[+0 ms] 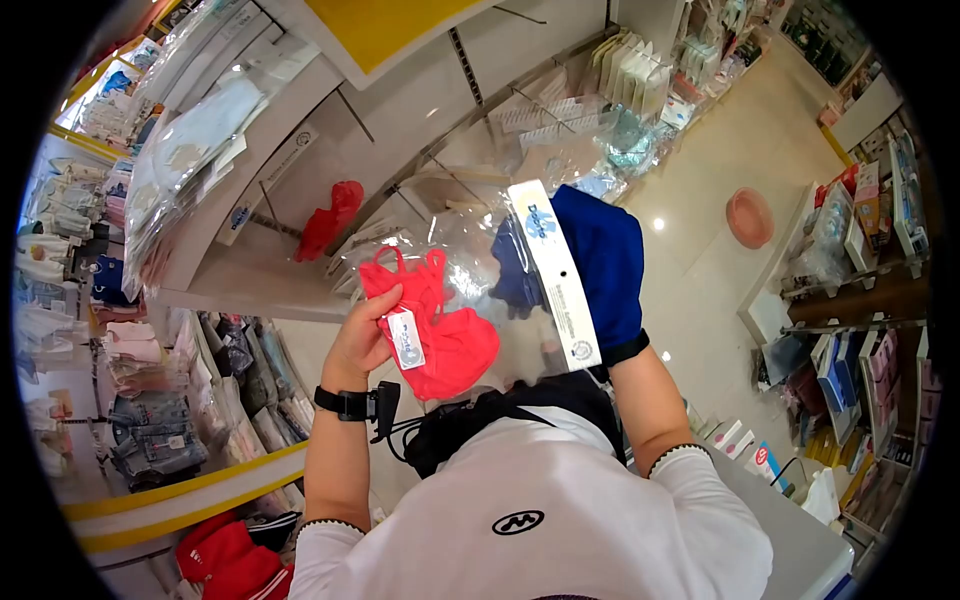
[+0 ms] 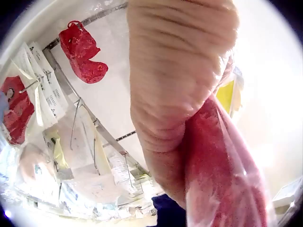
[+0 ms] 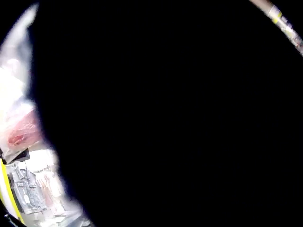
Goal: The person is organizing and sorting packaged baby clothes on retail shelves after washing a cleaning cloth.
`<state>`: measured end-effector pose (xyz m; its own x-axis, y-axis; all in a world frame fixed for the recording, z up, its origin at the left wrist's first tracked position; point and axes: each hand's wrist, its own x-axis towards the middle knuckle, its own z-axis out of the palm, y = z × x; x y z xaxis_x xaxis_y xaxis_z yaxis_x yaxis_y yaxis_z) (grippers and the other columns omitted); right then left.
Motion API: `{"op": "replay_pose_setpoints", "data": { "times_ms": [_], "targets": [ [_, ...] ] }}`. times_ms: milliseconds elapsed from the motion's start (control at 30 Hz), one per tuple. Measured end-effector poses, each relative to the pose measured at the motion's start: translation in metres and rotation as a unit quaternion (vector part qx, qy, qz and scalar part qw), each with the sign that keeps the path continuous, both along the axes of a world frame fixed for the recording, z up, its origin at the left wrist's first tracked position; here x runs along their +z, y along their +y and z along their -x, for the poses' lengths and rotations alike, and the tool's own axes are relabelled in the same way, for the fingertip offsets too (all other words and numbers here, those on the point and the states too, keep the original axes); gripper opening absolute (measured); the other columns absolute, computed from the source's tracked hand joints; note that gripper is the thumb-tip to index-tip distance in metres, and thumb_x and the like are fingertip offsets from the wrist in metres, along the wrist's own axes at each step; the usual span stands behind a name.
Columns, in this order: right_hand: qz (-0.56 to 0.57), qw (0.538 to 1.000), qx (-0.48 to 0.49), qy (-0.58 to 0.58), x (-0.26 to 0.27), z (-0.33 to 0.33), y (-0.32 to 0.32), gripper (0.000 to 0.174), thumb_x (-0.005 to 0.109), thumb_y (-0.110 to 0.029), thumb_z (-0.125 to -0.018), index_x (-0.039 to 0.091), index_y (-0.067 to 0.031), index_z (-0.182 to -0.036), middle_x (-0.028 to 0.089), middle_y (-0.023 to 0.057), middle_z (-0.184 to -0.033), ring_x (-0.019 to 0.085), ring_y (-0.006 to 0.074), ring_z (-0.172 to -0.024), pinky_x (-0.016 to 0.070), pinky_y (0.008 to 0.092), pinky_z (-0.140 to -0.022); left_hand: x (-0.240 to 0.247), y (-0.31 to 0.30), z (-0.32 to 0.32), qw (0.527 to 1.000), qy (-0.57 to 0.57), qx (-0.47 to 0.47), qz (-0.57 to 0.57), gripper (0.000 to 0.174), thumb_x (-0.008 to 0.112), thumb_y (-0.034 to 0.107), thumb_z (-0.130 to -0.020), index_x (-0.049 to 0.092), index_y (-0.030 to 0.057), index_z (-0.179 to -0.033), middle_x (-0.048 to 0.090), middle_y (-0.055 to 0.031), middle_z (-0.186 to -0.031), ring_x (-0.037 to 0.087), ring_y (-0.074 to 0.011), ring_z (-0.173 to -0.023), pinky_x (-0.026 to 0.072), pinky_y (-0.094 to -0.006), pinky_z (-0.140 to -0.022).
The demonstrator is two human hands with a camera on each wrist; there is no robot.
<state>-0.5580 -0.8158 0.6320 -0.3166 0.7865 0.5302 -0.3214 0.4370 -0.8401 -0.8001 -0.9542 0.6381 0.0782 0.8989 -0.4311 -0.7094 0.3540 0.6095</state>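
Observation:
In the head view my left hand [image 1: 362, 338] pinches a coral-red fabric garment [image 1: 455, 350] with thin loops at its top, the thumb lying over its front near a small white label [image 1: 406, 339]. Clear plastic covers the garment [image 2: 227, 175] in the left wrist view, where the hand [image 2: 177, 71] fills the middle. My right hand is hidden behind a dark blue cloth piece [image 1: 600, 260]; only the forearm and a black wristband show. A white printed header card [image 1: 555, 275] stands along the blue piece, beside a navy item [image 1: 515, 265] in clear plastic. The right wrist view is mostly black.
Another red garment [image 1: 330, 220] hangs on the white wall rack ahead. Metal hooks with packaged goods [image 1: 630, 75] run along the rack. Folded clothes fill the left shelves [image 1: 155, 435]. A pink basin [image 1: 749, 218] sits on the floor, near the right shelves [image 1: 880, 340].

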Motion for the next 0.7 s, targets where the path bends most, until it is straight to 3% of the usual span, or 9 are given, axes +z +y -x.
{"op": "replay_pose_setpoints", "data": {
  "times_ms": [67,133,200,233,267,367,533,633,700],
  "targets": [
    [0.079,0.994,0.066,0.018,0.004,-0.006,0.0,0.017,0.052,-0.007,-0.079,0.06,0.0011,-0.091,0.062,0.0092,-0.083,0.058,0.0146,-0.078,0.047,0.0257,-0.065,0.01,0.004,-0.008,0.999,0.033,0.034,-0.002,0.041,0.044,0.02,-0.091,0.037,-0.0013,-0.126,0.05,-0.0161,-0.119,0.053,-0.0263,-0.105,0.0433,-0.0385,-0.091],
    [0.226,0.959,0.169,0.031,-0.007,-0.01,-0.003,0.015,0.052,-0.003,-0.078,0.061,0.0026,-0.089,0.063,0.0091,-0.08,0.059,0.0129,-0.075,0.0482,0.0234,-0.062,0.014,0.005,-0.008,0.999,0.046,0.027,-0.007,0.042,0.043,0.02,-0.091,0.036,-0.0018,-0.126,0.05,-0.0168,-0.12,0.052,-0.0266,-0.107,0.0426,-0.0389,-0.092],
    [0.469,0.836,0.279,0.061,-0.048,-0.006,-0.004,0.015,0.055,-0.003,-0.077,0.061,0.0026,-0.09,0.063,0.0078,-0.08,0.06,0.0138,-0.071,0.0489,0.0233,-0.062,0.018,0.006,-0.009,0.998,0.058,0.026,-0.015,0.042,0.043,0.02,-0.091,0.036,-0.0025,-0.126,0.05,-0.0173,-0.12,0.052,-0.027,-0.108,0.0422,-0.0392,-0.093],
    [0.546,0.779,0.306,-0.046,-0.059,-0.005,0.001,0.017,0.056,-0.002,-0.076,0.06,0.0026,-0.092,0.062,0.0068,-0.08,0.06,0.0148,-0.068,0.0497,0.0243,-0.063,0.02,0.007,-0.011,0.997,0.063,0.03,-0.02,0.042,0.043,0.02,-0.091,0.036,-0.003,-0.126,0.049,-0.0175,-0.12,0.052,-0.0271,-0.108,0.0421,-0.0394,-0.093],
    [0.597,0.753,0.267,-0.07,-0.065,-0.003,0.001,0.021,0.057,-0.003,-0.077,0.058,0.0017,-0.097,0.062,0.0069,-0.08,0.06,0.0161,-0.069,0.0513,0.0263,-0.063,0.021,0.007,-0.012,0.997,0.069,0.033,-0.026,0.043,0.043,0.02,-0.091,0.036,-0.0035,-0.126,0.049,-0.0177,-0.12,0.052,-0.0273,-0.108,0.0421,-0.0395,-0.093],
    [0.608,0.765,0.215,-0.006,-0.076,0.003,0.006,0.025,0.058,-0.003,-0.076,0.057,0.0014,-0.101,0.062,0.0083,-0.081,0.061,0.017,-0.069,0.0523,0.0278,-0.061,0.017,-0.002,0.004,0.997,0.066,0.033,-0.004,0.043,0.044,0.02,-0.091,0.036,-0.0046,-0.125,0.049,-0.0182,-0.12,0.052,-0.0275,-0.107,0.0424,-0.0394,-0.092],
    [0.483,0.867,0.125,0.019,-0.067,0.02,0.001,0.02,0.057,-0.004,-0.079,0.059,-0.006,-0.1,0.058,0.0009,-0.085,0.056,0.0098,-0.075,0.0457,0.0218,-0.069,0.0,-0.015,0.009,0.995,0.088,0.039,-0.002,0.043,0.045,0.021,-0.091,0.036,-0.0045,-0.125,0.049,-0.0175,-0.12,0.052,-0.0268,-0.106,0.0411,-0.0389,-0.093],
    [0.487,0.868,0.099,0.02,-0.079,0.028,0.005,0.015,0.057,-0.006,-0.08,0.06,-0.0056,-0.095,0.058,0.0009,-0.08,0.055,0.0095,-0.069,0.0457,0.022,-0.062,-0.003,-0.016,0.005,0.996,0.078,0.04,-0.007,0.044,0.045,0.021,-0.091,0.036,-0.0043,-0.126,0.049,-0.0175,-0.121,0.051,-0.0266,-0.109,0.0399,-0.039,-0.094],
    [0.468,0.88,0.065,-0.041,-0.08,0.031,0.01,0.013,0.055,-0.015,-0.082,0.061,-0.0046,-0.087,0.058,0.0015,-0.073,0.053,0.0092,-0.059,0.0435,0.0227,-0.054,-0.006,-0.019,0.004,0.996,0.063,0.055,0.004,0.039,0.046,0.02,-0.091,0.042,-0.0045,-0.121,0.052,-0.014,-0.116,0.054,-0.021,-0.104,0.0426,-0.0339,-0.091]
  ]
}}
